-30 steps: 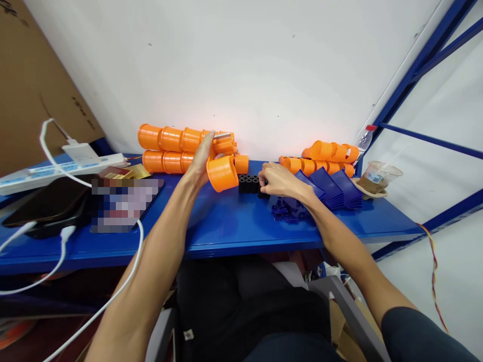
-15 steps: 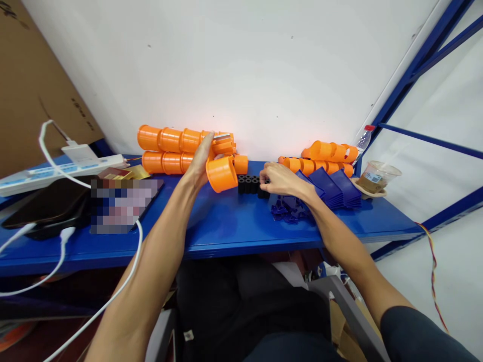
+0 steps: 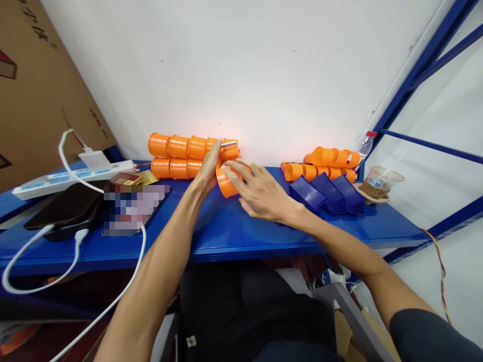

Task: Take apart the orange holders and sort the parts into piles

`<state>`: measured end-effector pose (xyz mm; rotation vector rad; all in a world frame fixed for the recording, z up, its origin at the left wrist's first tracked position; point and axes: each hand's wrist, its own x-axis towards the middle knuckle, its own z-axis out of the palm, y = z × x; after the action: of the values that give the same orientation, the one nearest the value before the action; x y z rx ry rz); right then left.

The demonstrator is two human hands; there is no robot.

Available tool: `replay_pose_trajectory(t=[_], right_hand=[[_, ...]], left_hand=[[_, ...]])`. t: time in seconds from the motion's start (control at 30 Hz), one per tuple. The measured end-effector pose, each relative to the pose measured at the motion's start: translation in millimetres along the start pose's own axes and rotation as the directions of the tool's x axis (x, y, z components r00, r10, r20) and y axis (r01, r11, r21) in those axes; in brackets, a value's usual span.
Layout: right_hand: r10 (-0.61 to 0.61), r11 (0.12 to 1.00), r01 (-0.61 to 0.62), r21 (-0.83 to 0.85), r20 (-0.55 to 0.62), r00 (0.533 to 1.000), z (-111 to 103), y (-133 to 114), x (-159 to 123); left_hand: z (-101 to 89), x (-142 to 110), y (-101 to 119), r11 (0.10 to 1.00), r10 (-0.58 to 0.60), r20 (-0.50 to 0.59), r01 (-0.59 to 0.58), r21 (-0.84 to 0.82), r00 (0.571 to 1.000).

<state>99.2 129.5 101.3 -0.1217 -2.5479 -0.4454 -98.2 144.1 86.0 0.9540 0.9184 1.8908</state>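
My left hand (image 3: 208,170) is closed round a loose orange cup (image 3: 227,185), held on its side just above the blue shelf (image 3: 226,231). My right hand (image 3: 258,195) reaches across to the cup's mouth with its fingers spread, the index fingertip touching the rim. Whether anything small lies under the palm is hidden. Behind the left hand lie two rows of nested orange cups (image 3: 177,153) against the white wall.
More orange cups (image 3: 328,160) and a stack of dark blue pieces (image 3: 328,192) lie at the right, beside a plastic drink cup (image 3: 379,182) and a bottle (image 3: 365,145). At the left are a power strip (image 3: 71,173), a charging phone (image 3: 62,210), white cables and cardboard (image 3: 33,95).
My right hand left the small black pieces and swung left to the orange cup, fingers now spread. The left hand kept the cup. The camera shifted slightly.
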Motion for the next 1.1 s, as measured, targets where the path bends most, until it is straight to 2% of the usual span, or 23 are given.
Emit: replay_pose_trajectory(t=[0.07,0.13,0.2,0.27,0.33,0.37,0.43,0.5,0.6,0.8,0.97,1.1], right_hand=[[-0.009,0.996,0.016,-0.084,0.082,0.997,5.3,-1.1,10.3],[0.006,0.993,0.012,-0.115,0.146,0.989,5.5,11.7,20.0],[0.065,0.993,-0.048,-0.109,0.164,0.984,0.8,36.8,27.4],[0.200,0.977,-0.187,-0.097,0.142,0.969,-4.9,69.6,31.8],[0.361,0.931,-0.348,-0.106,0.146,0.921,-6.4,103.2,33.1],[0.411,0.911,-0.397,-0.112,0.188,0.892,-4.6,118.0,32.6],[0.452,0.891,-0.435,-0.126,0.322,0.832,4.2,140.1,30.0],[0.453,0.887,-0.438,-0.146,0.458,0.764,17.6,151.8,26.2],[0.436,0.891,-0.423,-0.163,0.567,0.699,38.4,155.8,22.2],[0.412,0.898,-0.414,-0.152,0.623,0.665,61.3,153.4,27.5],[0.397,0.903,-0.408,-0.135,0.625,0.672,69.2,146.8,31.8],[0.387,0.902,-0.417,-0.110,0.633,0.670,66.2,146.4,32.9]], left_hand=[[3.1,-1.3,0.8,1.000,0.021,-0.022,-0.021,0.020,1.000],[3.9,-0.7,2.5,0.999,0.010,-0.042,-0.008,0.043,0.999],[2.0,0.9,5.4,0.998,-0.023,-0.067,0.027,0.065,0.997],[-1.4,2.3,8.9,0.997,-0.013,-0.112,0.021,0.076,0.994],[-4.7,2.7,12.2,0.997,0.035,-0.167,-0.022,0.074,0.985],[-6.0,2.6,13.5,0.996,0.057,-0.193,-0.044,0.072,0.980],[-7.4,2.1,15.3,0.995,0.084,-0.232,-0.070,0.071,0.969],[-7.5,1.5,15.8,0.994,0.100,-0.256,-0.085,0.072,0.961],[-6.3,0.9,14.8,0.994,0.103,-0.269,-0.087,0.073,0.958],[-6.1,1.2,11.8,0.995,0.086,-0.272,-0.068,0.075,0.958],[-7.7,2.5,11.2,0.994,0.093,-0.260,-0.074,0.084,0.961],[-7.4,2.9,11.1,0.994,0.085,-0.271,-0.065,0.082,0.959]])
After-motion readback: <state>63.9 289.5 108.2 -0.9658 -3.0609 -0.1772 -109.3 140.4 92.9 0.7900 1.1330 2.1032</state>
